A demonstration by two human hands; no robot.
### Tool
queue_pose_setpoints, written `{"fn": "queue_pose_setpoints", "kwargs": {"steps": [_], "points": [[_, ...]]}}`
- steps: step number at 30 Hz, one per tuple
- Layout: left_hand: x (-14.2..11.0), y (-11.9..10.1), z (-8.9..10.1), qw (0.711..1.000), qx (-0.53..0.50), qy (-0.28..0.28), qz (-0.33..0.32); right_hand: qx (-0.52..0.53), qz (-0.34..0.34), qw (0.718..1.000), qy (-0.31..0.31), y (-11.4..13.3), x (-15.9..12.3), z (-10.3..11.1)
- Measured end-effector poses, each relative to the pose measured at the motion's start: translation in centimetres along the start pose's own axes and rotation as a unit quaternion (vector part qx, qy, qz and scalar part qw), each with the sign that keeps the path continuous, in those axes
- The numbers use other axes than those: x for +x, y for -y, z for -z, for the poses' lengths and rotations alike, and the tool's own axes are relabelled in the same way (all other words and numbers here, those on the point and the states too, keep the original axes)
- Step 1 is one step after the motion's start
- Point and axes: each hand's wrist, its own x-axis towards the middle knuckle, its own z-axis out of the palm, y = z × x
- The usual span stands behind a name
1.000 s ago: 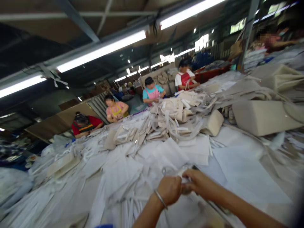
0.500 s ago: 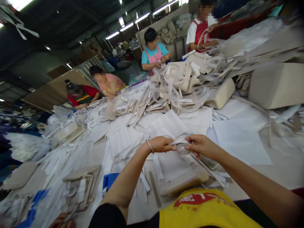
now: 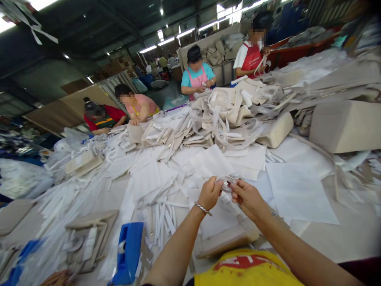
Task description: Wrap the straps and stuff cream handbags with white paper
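Observation:
Both my hands are raised over the worktable and pinch a small clear roll of tape between them. My left hand, with a metal bangle at the wrist, grips the roll's left edge with closed fingers. My right hand holds its right edge, fingers curled. Below the hands lies a flat beige bag piece with white sheets on it.
White paper sheets and strips cover the table. A blue tape dispenser stands at the near left. Beige bags with straps are heaped mid-table, a beige box at the right. Several people work along the far edge.
The camera has tilted down and then settled; my hands, still together on the clear roll, sit slightly lower in view. The blue dispenser has come into view at near left.

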Motion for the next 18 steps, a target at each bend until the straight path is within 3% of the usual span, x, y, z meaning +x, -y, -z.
{"fn": "queue_pose_setpoints", "kwargs": {"steps": [2,4,6,8,11,15,18], "points": [[-0.1,0.1,0.8,0.989,0.144,0.021,-0.023,-0.155,0.016,0.987,0.027,0.6,0.4,0.8],[-0.4,-0.2,1.6,0.957,0.279,0.058,-0.053,-0.315,0.107,0.942,0.035,1.7,0.7,1.4],[-0.8,-0.9,2.1,0.925,0.353,0.106,-0.088,-0.414,0.184,0.889,0.076,2.9,0.6,1.4],[-1.1,-1.7,2.5,0.91,0.37,0.143,-0.116,-0.447,0.169,0.867,0.139,3.6,0.3,1.0],[-1.2,-2.6,3.7,0.923,0.316,0.176,-0.132,-0.406,0.093,0.891,0.182,3.6,-0.3,0.4],[-1.1,-2.9,6.2,0.945,0.123,0.261,-0.156,-0.302,0.114,0.93,0.177,3.3,-0.6,0.3],[-1.2,-2.3,6.8,0.963,0.036,0.221,-0.152,-0.198,0.111,0.96,0.163,3.3,-0.6,-0.3]]}}
